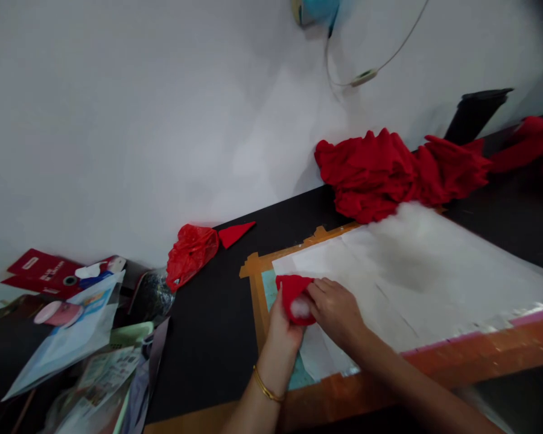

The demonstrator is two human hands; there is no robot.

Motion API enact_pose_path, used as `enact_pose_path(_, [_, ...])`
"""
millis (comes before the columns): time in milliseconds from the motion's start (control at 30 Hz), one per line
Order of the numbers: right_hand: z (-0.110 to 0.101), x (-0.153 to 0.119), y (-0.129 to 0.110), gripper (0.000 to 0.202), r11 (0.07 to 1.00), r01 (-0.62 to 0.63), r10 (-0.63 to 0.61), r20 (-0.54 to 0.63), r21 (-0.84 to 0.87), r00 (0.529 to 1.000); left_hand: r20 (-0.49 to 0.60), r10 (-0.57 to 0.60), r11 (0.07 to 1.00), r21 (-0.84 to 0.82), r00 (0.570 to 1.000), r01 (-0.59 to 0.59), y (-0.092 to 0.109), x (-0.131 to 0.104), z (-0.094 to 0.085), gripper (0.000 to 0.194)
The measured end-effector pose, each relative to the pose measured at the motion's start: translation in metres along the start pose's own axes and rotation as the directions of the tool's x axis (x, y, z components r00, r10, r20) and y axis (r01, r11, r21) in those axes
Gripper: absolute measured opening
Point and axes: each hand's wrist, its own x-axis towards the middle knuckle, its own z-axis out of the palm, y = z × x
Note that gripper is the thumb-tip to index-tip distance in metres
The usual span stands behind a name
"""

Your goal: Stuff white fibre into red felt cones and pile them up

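Observation:
My left hand (286,322) is wrapped round a small red fabric cone (292,289) with its open end tilted toward me. White fluffy stuffing (300,307) shows inside the opening. At the cone's right rim, the bent fingers of my right hand (337,307) are pressed together. Their tips are partly hidden by the rim, so any stuffing between them cannot be made out. Below both hands lies a white sheet (326,355). A mound of white stuffing (402,253) spreads over it to the right.
A heap of red fabric pieces (375,175) lies against the wall. A red plastic bag (192,250) and a flat red triangle (236,233) rest on the black table (208,337). At left are a red box (45,271), a pink-and-white tub (58,313) and a pale green bin (138,331).

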Motion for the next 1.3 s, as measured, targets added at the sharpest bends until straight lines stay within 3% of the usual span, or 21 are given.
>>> enact_pose_path(133, [0.013,0.004,0.002,0.016,1.000,-0.015,0.016,0.041,-0.019,0.999,0.012,-0.042,0.999,-0.017,0.999,0.042,-0.001,-0.011,0.003,0.026])
enact_pose_path(367, [0.003,0.003,0.001,0.019,0.999,0.022,-0.020,-0.039,0.035,0.999,-0.018,0.050,0.999,0.021,0.999,-0.049,0.010,-0.011,-0.007,0.016])
enact_pose_path(533, [0.001,-0.002,0.003,0.022,1.000,-0.021,0.021,-0.049,0.009,0.999,-0.011,-0.062,0.997,-0.052,0.998,0.062,0.015,-0.002,-0.012,0.020])
enact_pose_path(800, [-0.005,-0.002,-0.006,0.016,0.999,0.027,-0.028,-0.030,-0.030,0.999,0.010,-0.097,0.993,-0.067,0.995,0.097,0.000,-0.010,-0.010,0.023])
enact_pose_path(933, [0.000,-0.001,-0.007,0.025,0.996,0.059,-0.060,-0.021,-0.062,0.998,-0.023,-0.016,1.000,-0.015,1.000,0.015,-0.006,-0.018,-0.007,0.022])
enact_pose_path(1000, [0.002,-0.002,-0.006,0.026,0.997,0.065,-0.067,-0.046,-0.051,0.997,-0.060,0.028,1.000,0.004,0.998,-0.028,-0.002,-0.017,-0.007,0.020])
enact_pose_path(1100, [0.001,-0.007,-0.003,0.029,0.996,0.092,-0.093,-0.066,-0.010,0.993,-0.081,-0.001,1.000,0.002,0.997,0.001,0.009,-0.012,-0.009,0.018])
enact_pose_path(1300, [-0.006,-0.011,-0.001,0.026,0.998,0.054,-0.053,-0.033,0.026,0.998,-0.018,-0.064,0.997,-0.033,0.998,0.064,0.016,-0.008,-0.009,0.021])
